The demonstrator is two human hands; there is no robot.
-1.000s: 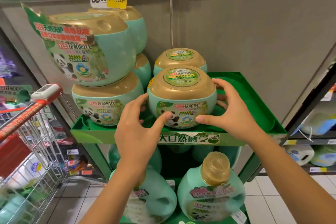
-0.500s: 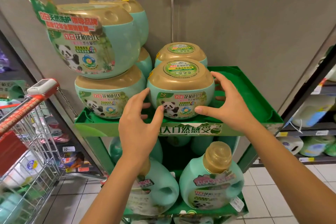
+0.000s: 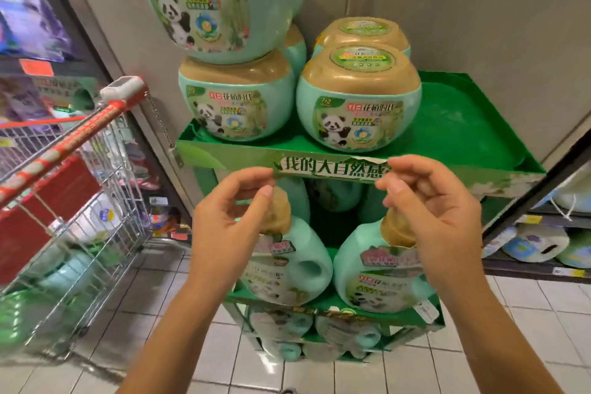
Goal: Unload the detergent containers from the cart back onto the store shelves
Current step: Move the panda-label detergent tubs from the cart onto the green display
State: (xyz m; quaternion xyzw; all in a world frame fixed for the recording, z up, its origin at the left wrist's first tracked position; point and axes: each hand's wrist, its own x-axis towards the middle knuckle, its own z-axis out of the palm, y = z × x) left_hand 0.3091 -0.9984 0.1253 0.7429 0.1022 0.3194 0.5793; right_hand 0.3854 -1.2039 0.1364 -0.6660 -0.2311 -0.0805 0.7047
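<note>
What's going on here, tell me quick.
A person is restocking detergent tubs from a cart onto a green shelf. The front tub now sits on the shelf, and both the left hand and right hand are empty, held in front of the shelf edge. More containers remain in the cart.

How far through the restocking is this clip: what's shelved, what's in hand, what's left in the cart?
Done: a round panda-label detergent tub stands at the front of the green display tray, beside the other tubs. In hand: nothing; the left hand and right hand are empty and off the tub, in front of the shelf below. Left: the shopping cart appears to hold more mint-green containers, blurred, and the tray's right side is unfilled.
</note>
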